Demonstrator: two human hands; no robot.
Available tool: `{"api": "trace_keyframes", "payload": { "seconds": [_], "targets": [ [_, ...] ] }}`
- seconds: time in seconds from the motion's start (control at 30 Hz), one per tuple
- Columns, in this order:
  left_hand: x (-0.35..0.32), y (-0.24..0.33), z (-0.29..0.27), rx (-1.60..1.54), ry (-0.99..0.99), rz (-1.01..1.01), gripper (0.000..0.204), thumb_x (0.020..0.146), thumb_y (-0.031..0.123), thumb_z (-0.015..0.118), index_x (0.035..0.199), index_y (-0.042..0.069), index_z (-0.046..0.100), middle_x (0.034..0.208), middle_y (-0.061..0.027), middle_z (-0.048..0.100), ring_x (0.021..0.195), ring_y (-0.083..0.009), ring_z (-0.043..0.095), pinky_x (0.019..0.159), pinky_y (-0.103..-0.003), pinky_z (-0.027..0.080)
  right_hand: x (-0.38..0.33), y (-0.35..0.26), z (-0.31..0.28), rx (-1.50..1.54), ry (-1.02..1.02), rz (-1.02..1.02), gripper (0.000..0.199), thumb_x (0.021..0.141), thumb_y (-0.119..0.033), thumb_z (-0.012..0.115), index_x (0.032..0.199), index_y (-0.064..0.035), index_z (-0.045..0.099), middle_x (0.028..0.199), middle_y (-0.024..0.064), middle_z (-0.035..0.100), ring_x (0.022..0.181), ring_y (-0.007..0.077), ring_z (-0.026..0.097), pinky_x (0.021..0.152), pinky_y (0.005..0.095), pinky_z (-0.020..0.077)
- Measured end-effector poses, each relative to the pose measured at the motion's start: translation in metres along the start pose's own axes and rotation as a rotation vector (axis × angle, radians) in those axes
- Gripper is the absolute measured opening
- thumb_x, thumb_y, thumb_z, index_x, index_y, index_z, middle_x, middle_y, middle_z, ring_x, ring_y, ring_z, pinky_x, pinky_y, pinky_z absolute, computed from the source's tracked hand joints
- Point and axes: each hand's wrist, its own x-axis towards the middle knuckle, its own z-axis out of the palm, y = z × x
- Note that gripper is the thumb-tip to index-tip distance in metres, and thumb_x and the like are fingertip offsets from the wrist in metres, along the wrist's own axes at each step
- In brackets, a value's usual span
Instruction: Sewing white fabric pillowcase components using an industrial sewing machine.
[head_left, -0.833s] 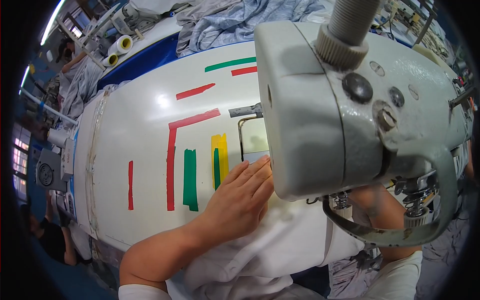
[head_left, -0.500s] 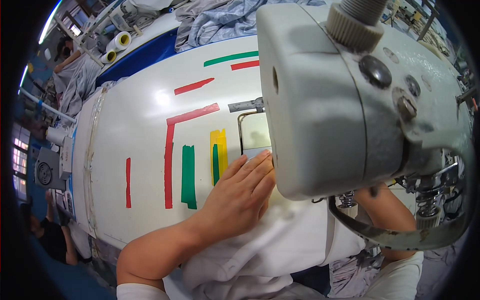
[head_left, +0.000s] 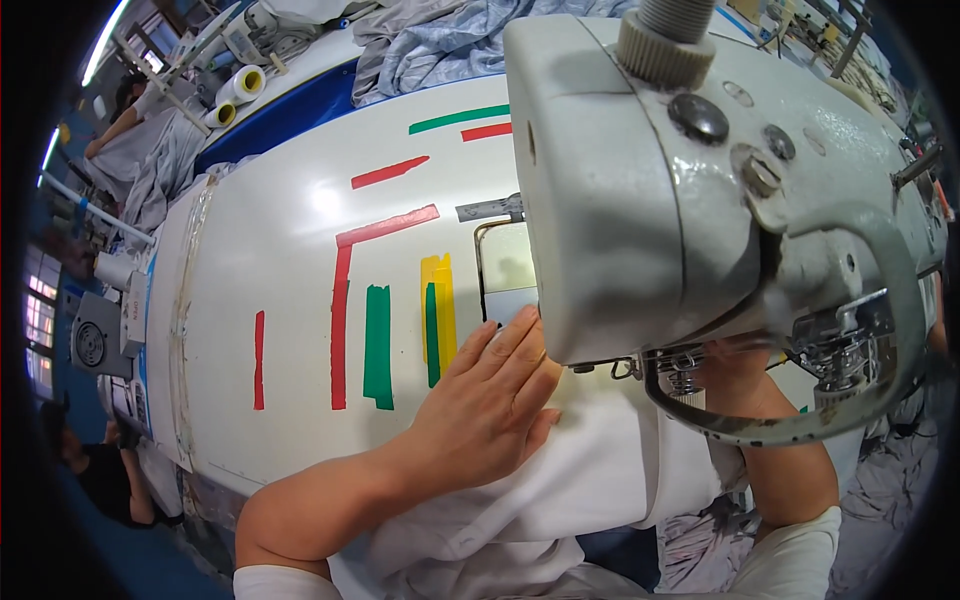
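Pressing my left hand [head_left: 490, 405] flat, fingers spread, on the cloth [head_left: 590, 470]. I should feed evenly under the machine [head_left: 650, 200]. My right hand [head_left: 735, 365] is hidden; grip unclear.

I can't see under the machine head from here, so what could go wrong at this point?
The left hand lies flat on the white fabric with its fingers at the sewing machine head; they could slip toward the needle, hidden here. The right hand is mostly hidden behind the head, so its guidance can't be checked.

Left hand [head_left: 487, 405]: stayed flat on the white fabric [head_left: 560, 480], fingertips crept slightly closer to the sewing machine head [head_left: 650, 200]
Right hand [head_left: 735, 365]: now more visible under the machine
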Motion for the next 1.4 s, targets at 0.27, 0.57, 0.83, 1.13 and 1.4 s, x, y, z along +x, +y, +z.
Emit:
{"api": "trace_keyframes", "payload": {
  "seconds": [0.27,0.57,0.83,1.13,1.4],
  "targets": [
    [-0.006,0.006,-0.001,0.016,-0.107,-0.032,0.038,0.083,0.022,0.062,0.111,0.001,0.048,0.124,-0.0229,0.046,0.133,-0.0372,0.034,0.104,-0.051,0.03,-0.002,0.001,-0.001,0.005,0.0,0.006,0.04,0.078,-0.021,0.069,0.111,-0.0035,0.055,0.106,0.0127,0.06,0.099,0.0235,0.057,0.086,0.0373,0.0446],
    [-0.007,0.005,0.002,0.022,-0.108,-0.034,0.042,0.083,0.023,0.062,0.115,0.001,0.048,0.125,-0.0232,0.046,0.133,-0.0372,0.033,0.104,-0.052,0.03,-0.001,0.001,-0.002,0.004,0.003,0.007,0.037,0.079,-0.021,0.068,0.108,-0.0036,0.056,0.104,0.0123,0.06,0.097,0.0229,0.058,0.085,0.0371,0.0453],
    [-0.007,0.006,0.001,0.006,-0.013,-0.002,0.043,0.082,0.023,0.063,0.116,0.001,0.048,0.126,-0.023,0.046,0.133,-0.0367,0.034,0.104,-0.051,0.031,0.0,0.002,-0.003,0.001,0.007,0.012,0.034,0.079,-0.021,0.067,0.106,-0.0036,0.057,0.103,0.012,0.061,0.095,0.0224,0.058,0.083,0.037,0.0459],
    [-0.006,0.006,0.0,0.007,-0.025,-0.008,0.042,0.083,0.024,0.063,0.115,0.002,0.048,0.128,-0.0227,0.044,0.133,-0.0366,0.033,0.104,-0.051,0.03,-0.001,0.001,-0.004,0.002,-0.008,0.014,0.031,0.079,-0.021,0.066,0.104,-0.0037,0.057,0.101,0.0116,0.061,0.094,0.0219,0.059,0.082,0.0368,0.0465],
    [-0.008,0.007,0.0,0.05,-0.106,-0.035,0.041,0.083,0.024,0.062,0.115,0.002,0.048,0.129,-0.0224,0.043,0.134,-0.0364,0.032,0.105,-0.051,0.029,-0.009,-0.009,0.006,-0.035,-0.196,-0.018,0.029,0.08,-0.021,0.065,0.102,-0.0038,0.058,0.099,0.0113,0.061,0.092,0.0214,0.059,0.08,0.0366,0.0472]
  ]
}}
